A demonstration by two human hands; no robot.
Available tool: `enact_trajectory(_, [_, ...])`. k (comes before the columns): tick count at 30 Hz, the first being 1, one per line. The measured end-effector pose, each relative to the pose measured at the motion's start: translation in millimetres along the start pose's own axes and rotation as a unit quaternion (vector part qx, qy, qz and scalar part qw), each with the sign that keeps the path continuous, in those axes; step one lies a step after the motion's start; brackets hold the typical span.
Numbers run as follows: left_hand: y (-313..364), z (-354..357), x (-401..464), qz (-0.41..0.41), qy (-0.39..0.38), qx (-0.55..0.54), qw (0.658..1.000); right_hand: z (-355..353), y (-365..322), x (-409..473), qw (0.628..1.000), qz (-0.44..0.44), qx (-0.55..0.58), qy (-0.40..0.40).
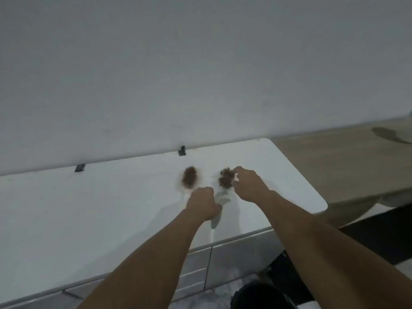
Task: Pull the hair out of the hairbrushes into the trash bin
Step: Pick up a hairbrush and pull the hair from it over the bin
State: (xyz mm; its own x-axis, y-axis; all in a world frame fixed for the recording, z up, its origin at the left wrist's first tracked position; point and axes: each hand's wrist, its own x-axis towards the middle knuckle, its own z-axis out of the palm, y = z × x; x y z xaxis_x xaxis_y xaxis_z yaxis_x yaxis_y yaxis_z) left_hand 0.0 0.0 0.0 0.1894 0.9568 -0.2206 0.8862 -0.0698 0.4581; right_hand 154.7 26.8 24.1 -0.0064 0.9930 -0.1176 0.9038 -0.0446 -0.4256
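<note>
Two white hairbrushes lie side by side on the white table (pixel 89 208), each matted with brown hair. The left brush (pixel 190 179) rests untouched. My left hand (pixel 201 205) is closed around the handle of the right brush (pixel 224 182). My right hand (pixel 249 186) sits over that brush's head, its fingertips pinching the clump of brown hair (pixel 226 172) at the far end. The image is blurred, so the bristles are hard to make out.
A white wall rises behind the table, with two small black clips (pixel 182 150) (pixel 79 167) at its back edge. Drawers (pixel 200 268) front the table. A dark round object, perhaps the bin (pixel 263 295), sits on the floor below. Wooden floor lies to the right.
</note>
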Motion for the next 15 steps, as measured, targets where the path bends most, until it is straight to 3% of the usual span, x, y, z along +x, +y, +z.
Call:
enact_trajectory(8, [0,29,29,-0.036,0.022,-0.006,0.999,20,17,26,0.996,0.063,0.063,0.006])
enact_trajectory(15, [4,47,42,-0.043,0.068,-0.062,0.995,35,28,39,0.973,0.119,0.195,0.035])
